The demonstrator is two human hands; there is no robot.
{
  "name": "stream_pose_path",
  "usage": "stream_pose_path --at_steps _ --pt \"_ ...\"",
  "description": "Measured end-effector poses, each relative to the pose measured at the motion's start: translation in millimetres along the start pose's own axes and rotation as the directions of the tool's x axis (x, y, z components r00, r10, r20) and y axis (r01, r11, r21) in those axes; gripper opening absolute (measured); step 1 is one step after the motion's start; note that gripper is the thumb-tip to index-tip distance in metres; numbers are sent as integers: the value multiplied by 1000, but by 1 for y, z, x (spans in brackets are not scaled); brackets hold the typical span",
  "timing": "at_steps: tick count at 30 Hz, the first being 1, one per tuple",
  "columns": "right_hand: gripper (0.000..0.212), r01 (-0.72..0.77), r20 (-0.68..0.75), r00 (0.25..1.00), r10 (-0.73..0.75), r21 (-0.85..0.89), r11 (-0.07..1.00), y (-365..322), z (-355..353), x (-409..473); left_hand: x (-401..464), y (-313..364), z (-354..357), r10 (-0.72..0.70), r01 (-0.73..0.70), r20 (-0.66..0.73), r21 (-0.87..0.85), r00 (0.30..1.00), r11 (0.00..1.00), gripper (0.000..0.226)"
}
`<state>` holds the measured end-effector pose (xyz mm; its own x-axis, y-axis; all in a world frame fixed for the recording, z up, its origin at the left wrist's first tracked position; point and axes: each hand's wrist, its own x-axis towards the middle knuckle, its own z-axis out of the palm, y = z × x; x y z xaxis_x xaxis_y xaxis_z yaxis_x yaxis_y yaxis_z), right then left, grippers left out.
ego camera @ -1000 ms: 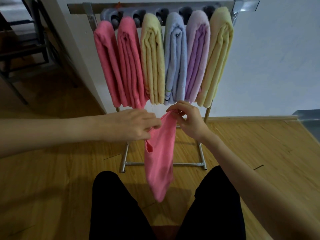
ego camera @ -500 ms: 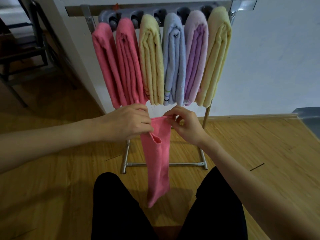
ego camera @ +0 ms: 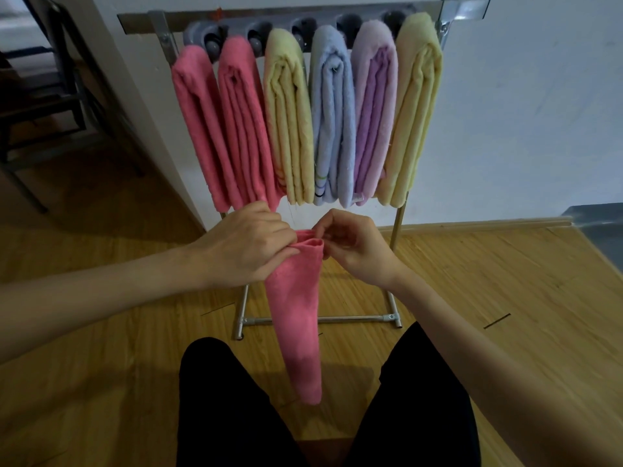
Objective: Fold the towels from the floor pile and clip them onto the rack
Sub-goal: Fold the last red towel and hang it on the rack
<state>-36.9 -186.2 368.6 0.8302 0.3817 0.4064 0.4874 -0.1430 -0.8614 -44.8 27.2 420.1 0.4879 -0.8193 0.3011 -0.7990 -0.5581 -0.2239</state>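
Observation:
A pink towel (ego camera: 298,311), folded into a long narrow strip, hangs down between my knees. My left hand (ego camera: 247,246) pinches its top edge from the left. My right hand (ego camera: 354,247) pinches the same top edge from the right, fingers curled. Straight ahead stands a metal rack (ego camera: 399,217) whose grey clip bar (ego camera: 303,25) holds several folded towels: two pink towels (ego camera: 222,129), a yellow towel (ego camera: 290,123), a blue towel (ego camera: 332,123), a lilac towel (ego camera: 372,112) and another yellow towel (ego camera: 413,116) on the far right. No floor pile is in view.
The rack stands against a white wall (ego camera: 522,112) on a wooden floor (ego camera: 505,281). A dark metal chair frame (ego camera: 43,106) is at the far left. A grey object (ego camera: 600,230) sits at the right edge. My black-trousered legs (ego camera: 236,406) fill the bottom.
My hands have drawn closer together at the towel's top edge, so the strip is narrower and its fold tighter. The towel now hangs straighter and longer.

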Motion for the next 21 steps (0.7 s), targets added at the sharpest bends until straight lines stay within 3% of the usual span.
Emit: stream_pose_path --at_steps 7,15,18,21 --pt "21 -51 23 998 50 30 998 -8 -3 -1 4 3 -2 -45 45 0 -6 999 999 42" --pt "10 -13 -16 1000 13 -39 999 -9 -7 8 4 2 -6 -64 63 -47 -24 997 998 40" --pt "10 6 6 1000 -6 -76 997 -14 -12 14 -1 2 -4 -150 139 -116 -100 982 985 35" --pt "9 73 57 996 -67 -118 990 -19 -16 22 -6 5 1 -310 238 -261 -274 914 932 28"
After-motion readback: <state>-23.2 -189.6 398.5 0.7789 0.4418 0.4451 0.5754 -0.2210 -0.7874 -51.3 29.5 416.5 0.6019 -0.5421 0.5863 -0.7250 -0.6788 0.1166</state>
